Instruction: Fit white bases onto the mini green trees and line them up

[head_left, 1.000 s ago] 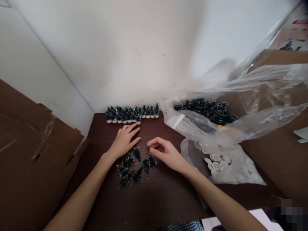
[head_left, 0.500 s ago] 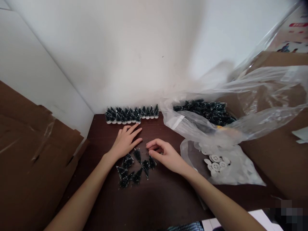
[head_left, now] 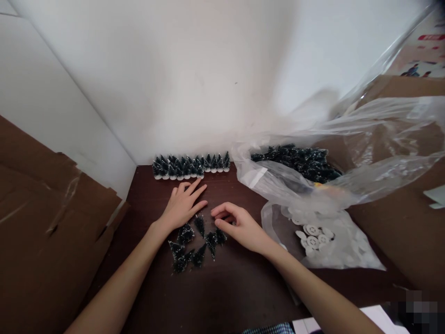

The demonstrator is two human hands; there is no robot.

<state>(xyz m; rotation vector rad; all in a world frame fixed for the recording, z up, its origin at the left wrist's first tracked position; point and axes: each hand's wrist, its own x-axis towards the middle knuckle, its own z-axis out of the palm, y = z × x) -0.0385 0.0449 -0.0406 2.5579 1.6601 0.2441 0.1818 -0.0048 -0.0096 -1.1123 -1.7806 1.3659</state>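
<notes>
My left hand is open with its fingers spread. One fingertip is at the white base of a small snow-tipped tree in the front of the row of bottle-brush trees, which stand upright along the wall. My right hand is loosely curled, thumb and forefinger apart, with no thing visible between the tips; its palm side is partly hidden. Below the hands lie several loose dark green mini trees, tipped over in various directions. One loose tree is just under my right thumb, partly covered by the hand.
On the right, a clear plastic bag holds a heap of green trees. In front of it, another plastic bag contains white round bases. Cardboard flanks the dark table on the left, with more cardboard on the right.
Both hands and the trees keep their places. Only a very slight shift of the whole view shows.
</notes>
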